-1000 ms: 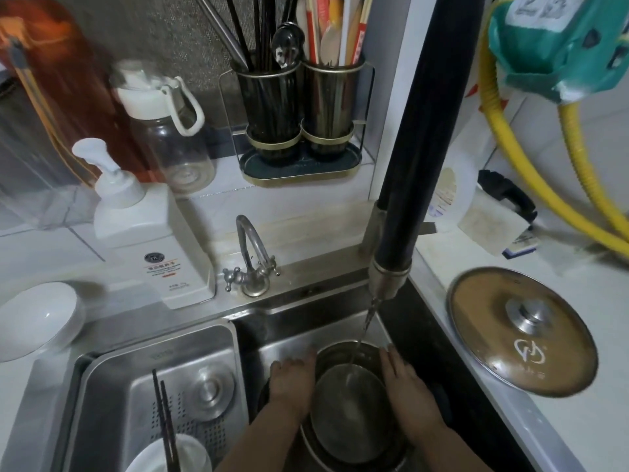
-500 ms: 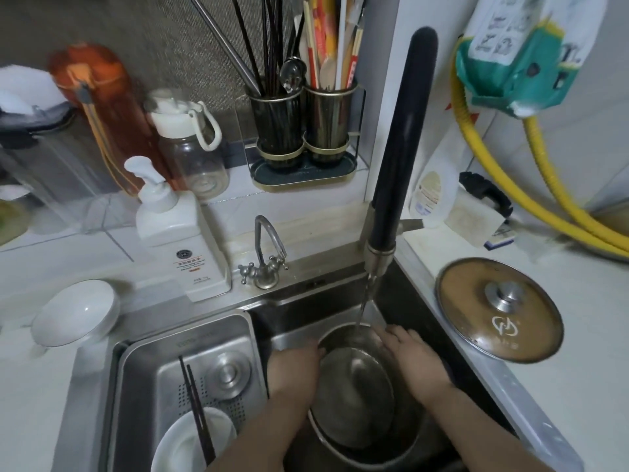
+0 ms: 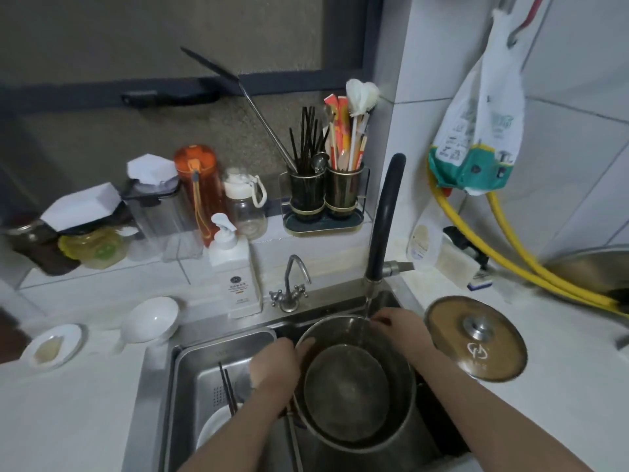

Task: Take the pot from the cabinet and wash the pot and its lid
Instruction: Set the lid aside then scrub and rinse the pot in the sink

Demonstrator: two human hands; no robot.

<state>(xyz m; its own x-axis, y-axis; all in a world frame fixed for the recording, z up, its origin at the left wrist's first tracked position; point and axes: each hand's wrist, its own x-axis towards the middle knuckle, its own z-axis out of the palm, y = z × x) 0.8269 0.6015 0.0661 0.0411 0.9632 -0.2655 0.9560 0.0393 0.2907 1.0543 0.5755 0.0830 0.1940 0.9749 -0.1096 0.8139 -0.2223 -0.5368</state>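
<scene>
— Two hands in the head view: where are they?
— Both are at the round stainless steel pot (image 3: 354, 386), which sits tilted in the right basin of the steel sink (image 3: 160, 386). The left hand (image 3: 274, 364) grips its left rim, fingers curled over the edge. The right hand (image 3: 401, 327) pinches the far right rim, fingers bent.
— Is water running?
— Yes, a thin stream falls from the black tall faucet (image 3: 383, 226) into the pot, just beside the right hand.
— And the lid?
— The round brownish glass lid with a metal knob (image 3: 476, 338) lies flat on the white desk (image 3: 561, 386), right of the sink, apart from the pot.
— Anything else nearby?
— A white pump soap bottle (image 3: 235, 270) stands behind the sink, and dark chopsticks (image 3: 227, 386) rest in the left basin.
</scene>
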